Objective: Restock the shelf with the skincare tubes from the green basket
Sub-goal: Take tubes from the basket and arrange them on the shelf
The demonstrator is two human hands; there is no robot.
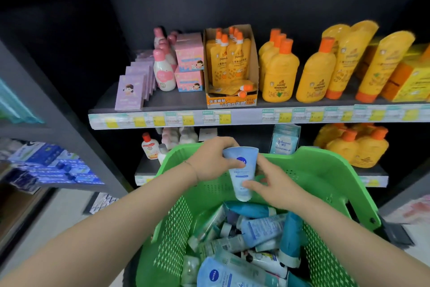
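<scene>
A green perforated basket (325,170) sits below me, holding several blue and white skincare tubes (260,228). Above its far rim I hold a pale blue Nivea tube (242,177), cap end down. My left hand (214,158) grips the tube's wide upper end. My right hand (277,184) holds the tube's lower right side with fingers and thumb. Behind the basket runs a dark shelf (232,117) with price labels along its front edge.
The upper shelf carries purple boxes (130,93), pink bottles (164,72), pink boxes, an orange pouch carton (230,68) and yellow bottles (279,72). The lower shelf holds a small bottle (149,146), a Johnson's pack (283,140) and more yellow bottles. Blue packs lie on a left-hand shelf.
</scene>
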